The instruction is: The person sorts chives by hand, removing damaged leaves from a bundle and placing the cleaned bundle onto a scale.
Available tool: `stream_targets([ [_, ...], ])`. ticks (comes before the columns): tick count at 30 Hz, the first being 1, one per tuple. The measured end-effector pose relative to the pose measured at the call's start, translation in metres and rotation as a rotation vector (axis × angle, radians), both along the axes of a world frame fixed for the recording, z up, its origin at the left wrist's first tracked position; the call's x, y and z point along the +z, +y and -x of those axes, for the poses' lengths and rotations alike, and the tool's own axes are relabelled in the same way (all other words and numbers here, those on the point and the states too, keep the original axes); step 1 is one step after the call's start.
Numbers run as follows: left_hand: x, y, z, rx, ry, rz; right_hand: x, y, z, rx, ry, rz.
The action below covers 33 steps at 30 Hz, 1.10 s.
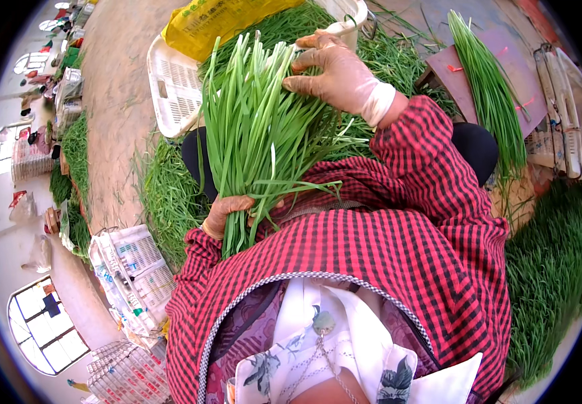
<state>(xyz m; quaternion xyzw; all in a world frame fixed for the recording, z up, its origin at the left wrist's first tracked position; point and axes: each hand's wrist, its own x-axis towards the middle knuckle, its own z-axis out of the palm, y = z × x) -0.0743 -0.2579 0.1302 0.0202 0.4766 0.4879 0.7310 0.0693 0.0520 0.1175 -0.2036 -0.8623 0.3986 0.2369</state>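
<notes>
My left hand [230, 211], in a stained thin glove, is closed around the leafy lower part of a large bunch of garlic chives [258, 126]. The leaves fan out away from me, and their pale cut ends point to the top of the view. At the upper right side of this bunch is my right hand [334, 73], also gloved, its fingers spread and their tips at the stalks. Beyond the bunch stands a white plastic basket [174, 86] holding more chives, with a yellow printed sack [220, 22] over its far rim.
On a small purple-topped stool [445, 76] at right lies a neat chive bundle [488, 96] near red ties. Loose chives [170, 187] cover the floor around my knees. A dense chive pile [548, 278] lies at far right. White crates [134, 272] stand at left.
</notes>
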Motion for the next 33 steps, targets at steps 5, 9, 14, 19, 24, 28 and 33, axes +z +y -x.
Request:
stream_targets([
  [5, -0.002, 0.010, 0.000, 0.007, -0.035, -0.032, -0.009, 0.011, 0.006, -0.031, 0.237, 0.325],
  [9, 0.011, 0.013, 0.006, -0.024, -0.090, 0.005, -0.003, 0.030, 0.008, -0.120, 0.393, 0.496],
  [14, 0.005, 0.012, 0.013, 0.081, -0.164, -0.168, 0.041, 0.071, -0.057, 0.006, 0.720, 0.938],
  [19, 0.001, 0.005, 0.020, 0.194, -0.209, -0.407, 0.000, 0.094, -0.109, -0.136, 0.593, 0.944],
  [24, 0.003, 0.012, 0.029, 0.191, -0.165, -0.414, -0.064, 0.054, -0.123, -0.122, -0.727, -0.074],
  [28, 0.010, 0.013, 0.022, 0.194, -0.044, -0.358, -0.056, 0.016, -0.077, 0.079, -0.165, 0.548],
  [33, 0.020, 0.021, 0.014, 0.083, 0.025, -0.214, 0.046, 0.013, -0.030, -0.108, 0.619, -0.339],
])
